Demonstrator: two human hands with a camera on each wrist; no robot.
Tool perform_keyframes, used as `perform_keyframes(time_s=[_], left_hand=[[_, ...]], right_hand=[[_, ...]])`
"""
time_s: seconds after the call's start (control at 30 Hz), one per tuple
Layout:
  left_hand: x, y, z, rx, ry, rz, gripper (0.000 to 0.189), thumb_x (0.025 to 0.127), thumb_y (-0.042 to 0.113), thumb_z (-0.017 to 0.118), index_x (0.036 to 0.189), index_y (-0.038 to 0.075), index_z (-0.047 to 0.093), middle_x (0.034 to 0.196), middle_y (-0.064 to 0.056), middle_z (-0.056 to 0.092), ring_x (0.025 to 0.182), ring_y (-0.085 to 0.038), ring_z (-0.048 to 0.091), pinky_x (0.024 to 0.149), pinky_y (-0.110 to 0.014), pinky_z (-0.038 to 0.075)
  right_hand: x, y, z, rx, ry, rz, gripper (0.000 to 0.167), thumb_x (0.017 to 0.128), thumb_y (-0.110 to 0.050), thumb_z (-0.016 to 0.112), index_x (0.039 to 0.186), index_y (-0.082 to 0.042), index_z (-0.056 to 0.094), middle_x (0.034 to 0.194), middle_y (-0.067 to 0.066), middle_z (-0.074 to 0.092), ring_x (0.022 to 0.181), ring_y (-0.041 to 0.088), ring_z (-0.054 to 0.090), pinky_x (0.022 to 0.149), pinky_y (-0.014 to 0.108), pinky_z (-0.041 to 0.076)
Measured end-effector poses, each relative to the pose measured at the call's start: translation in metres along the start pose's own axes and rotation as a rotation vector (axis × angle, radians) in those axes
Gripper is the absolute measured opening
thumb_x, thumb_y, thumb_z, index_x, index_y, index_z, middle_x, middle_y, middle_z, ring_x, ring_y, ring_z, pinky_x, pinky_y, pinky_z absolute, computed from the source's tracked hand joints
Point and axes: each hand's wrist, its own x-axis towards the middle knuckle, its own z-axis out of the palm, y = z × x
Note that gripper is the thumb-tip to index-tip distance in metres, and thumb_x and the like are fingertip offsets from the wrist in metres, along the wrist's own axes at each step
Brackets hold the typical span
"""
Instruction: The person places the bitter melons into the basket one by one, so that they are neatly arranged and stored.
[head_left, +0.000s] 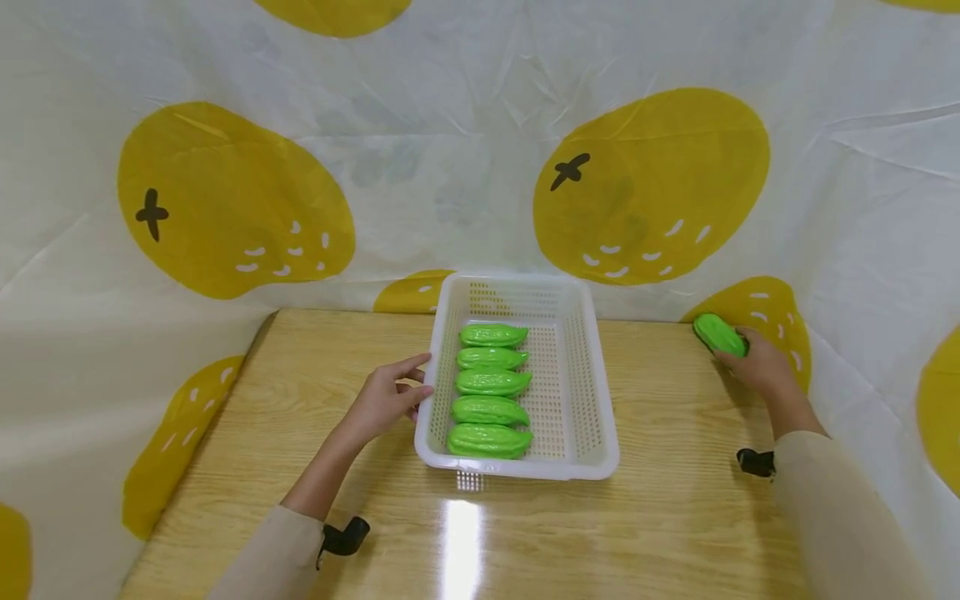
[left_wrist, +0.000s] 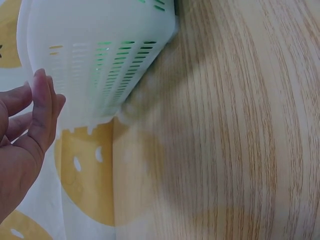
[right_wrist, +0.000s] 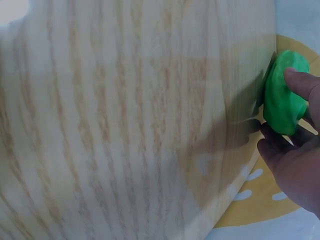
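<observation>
A white plastic basket with slotted walls stands mid-table, holding a column of several glossy green toy bitter melons along its left side. My left hand is at the basket's left rim, fingers fairly straight and fingertips right at the edge. In the left wrist view those fingers lie against the outside of the wall. Far to the right, my right hand pinches another green bitter melon near the table's back edge. The right wrist view shows the thumb on that melon, other fingers beneath it.
A white cloth printed with large yellow fruit hangs behind the wooden table and along its sides. The right hand and its melon are close to this cloth. Small black devices are worn at both wrists.
</observation>
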Motion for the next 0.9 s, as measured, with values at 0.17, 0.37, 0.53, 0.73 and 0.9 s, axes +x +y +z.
perform_keyframes(time_s=[0.17, 0.37, 0.53, 0.73, 0.9], left_hand=[[-0.0009, -0.0014, -0.0012, 0.005, 0.005, 0.003, 0.060, 0.098, 0.003, 0.068, 0.155, 0.007, 0.048, 0.123, -0.023, 0.064, 0.079, -0.018, 0.072, 0.069, -0.056, 0.065], [-0.0007, -0.0006, -0.0002, -0.005, 0.007, 0.004, 0.059, 0.098, 0.003, 0.068, 0.154, 0.006, 0.049, 0.122, -0.023, 0.064, 0.079, -0.019, 0.072, 0.065, -0.049, 0.066], [-0.0004, -0.0007, 0.0005, -0.011, 0.003, 0.001, 0.060, 0.098, 0.002, 0.068, 0.154, 0.006, 0.048, 0.122, -0.023, 0.064, 0.079, -0.019, 0.072, 0.061, -0.035, 0.065], [-0.0008, 0.0006, 0.0010, -0.014, 0.008, 0.005, 0.060, 0.098, 0.002, 0.069, 0.154, 0.006, 0.049, 0.121, -0.023, 0.064, 0.078, -0.018, 0.072, 0.060, -0.035, 0.065], [-0.0013, 0.0010, 0.0006, -0.021, 0.006, 0.002, 0.060, 0.098, 0.002, 0.069, 0.154, 0.006, 0.049, 0.121, -0.023, 0.064, 0.078, -0.019, 0.072, 0.062, -0.040, 0.066]], right_hand=[[-0.0005, -0.0003, -0.0003, 0.020, -0.002, 0.014, 0.085, 0.108, -0.042, 0.050, 0.158, 0.014, 0.010, 0.144, 0.048, 0.034, 0.115, 0.056, 0.048, 0.089, 0.066, 0.048], [0.0002, 0.0020, 0.0006, 0.043, -0.007, 0.032, 0.087, 0.107, -0.045, 0.051, 0.159, 0.013, 0.010, 0.146, 0.047, 0.032, 0.117, 0.056, 0.047, 0.090, 0.066, 0.048], [0.0007, 0.0064, 0.0032, 0.067, 0.007, 0.024, 0.080, 0.108, -0.040, 0.052, 0.158, 0.012, 0.016, 0.146, 0.046, 0.033, 0.118, 0.057, 0.048, 0.092, 0.067, 0.049], [-0.0002, 0.0082, 0.0058, 0.062, 0.050, -0.001, 0.076, 0.108, -0.037, 0.052, 0.157, 0.011, 0.020, 0.146, 0.047, 0.033, 0.121, 0.058, 0.043, 0.093, 0.070, 0.044], [-0.0040, 0.0051, 0.0084, 0.066, 0.072, -0.011, 0.075, 0.108, -0.038, 0.053, 0.158, 0.009, 0.022, 0.147, 0.046, 0.033, 0.125, 0.059, 0.040, 0.094, 0.071, 0.042]])
